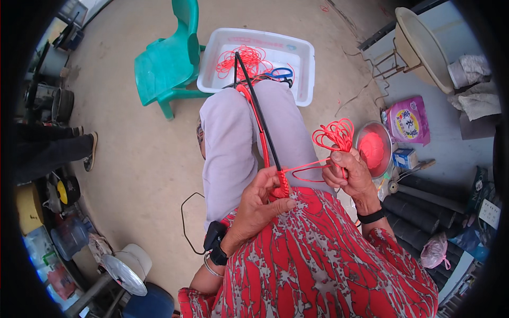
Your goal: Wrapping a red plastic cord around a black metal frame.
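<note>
My left hand is closed around the near end of a thin black frame, where red cord is wound in tight coils. The frame is a narrow, bent rod lying lengthwise over my lap, its far tip between my knees and the tub. More red cord runs along it. Gathered in my right hand is a looped bundle of red cord, the fingers wrapped around its lower part. Strands stretch from this bundle across to the coils at my left fingers.
Beyond my knees, a white tub holds tangled red cord and blue-handled scissors. A green chair stands beside it. On the right are a metal bowl with something red inside and a purple bag. Someone's legs show at left.
</note>
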Motion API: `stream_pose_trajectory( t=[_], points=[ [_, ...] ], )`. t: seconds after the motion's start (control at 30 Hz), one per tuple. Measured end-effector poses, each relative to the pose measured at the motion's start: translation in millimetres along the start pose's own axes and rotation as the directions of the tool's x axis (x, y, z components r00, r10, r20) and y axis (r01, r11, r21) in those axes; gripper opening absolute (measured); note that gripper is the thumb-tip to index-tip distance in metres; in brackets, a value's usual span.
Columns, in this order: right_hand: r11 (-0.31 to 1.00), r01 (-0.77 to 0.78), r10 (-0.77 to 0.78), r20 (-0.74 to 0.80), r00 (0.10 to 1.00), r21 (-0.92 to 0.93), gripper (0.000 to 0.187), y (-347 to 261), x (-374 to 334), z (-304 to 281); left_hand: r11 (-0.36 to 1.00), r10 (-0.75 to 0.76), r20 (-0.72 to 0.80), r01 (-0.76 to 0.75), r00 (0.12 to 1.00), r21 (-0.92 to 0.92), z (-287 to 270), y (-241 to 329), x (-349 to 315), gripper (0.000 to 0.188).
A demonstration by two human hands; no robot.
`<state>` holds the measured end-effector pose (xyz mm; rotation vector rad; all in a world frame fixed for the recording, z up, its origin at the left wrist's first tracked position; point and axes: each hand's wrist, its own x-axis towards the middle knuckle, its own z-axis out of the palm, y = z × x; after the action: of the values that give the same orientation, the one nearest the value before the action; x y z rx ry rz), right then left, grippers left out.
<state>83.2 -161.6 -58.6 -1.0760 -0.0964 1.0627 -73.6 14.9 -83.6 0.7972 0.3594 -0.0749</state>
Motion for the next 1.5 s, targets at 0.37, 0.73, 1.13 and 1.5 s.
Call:
stream_pose_trajectory(
  t=[0.37, 0.73, 1.13, 1.5],
  points=[
    [1.0, 0.031, -0.031, -0.018, 0.999, 0.004, 0.033, -3.3, -5.1, 6.1, 0.969, 0.035, -0.137, 0.0, 0.99, 0.248, 3.8, -4.4, -1.5, 0.038],
    [0.682, 0.17, -0.177, 0.066, 0.982, -0.711, 0.014, -57.2, 8.6, 32.8, 0.871, 0.39, -0.241, -0.272, 0.889, 0.408, 7.1, 3.8, 4.6, 0.05],
    [0.451, 0.163, -0.275, 0.038, 0.961, -0.877, 0.033, -59.0, 49.6, 25.7, 0.905, 0.364, -0.265, -0.271, 0.893, 0.328, 6.8, 19.7, 24.2, 0.011],
    [0.651, 0.185, -0.19, 0.078, 0.979, -0.736, 0.021, -52.8, 42.1, 3.5, 0.968, 0.215, -0.34, -0.155, 0.915, 0.195, 4.7, 20.0, 18.5, 0.024]
  ],
)
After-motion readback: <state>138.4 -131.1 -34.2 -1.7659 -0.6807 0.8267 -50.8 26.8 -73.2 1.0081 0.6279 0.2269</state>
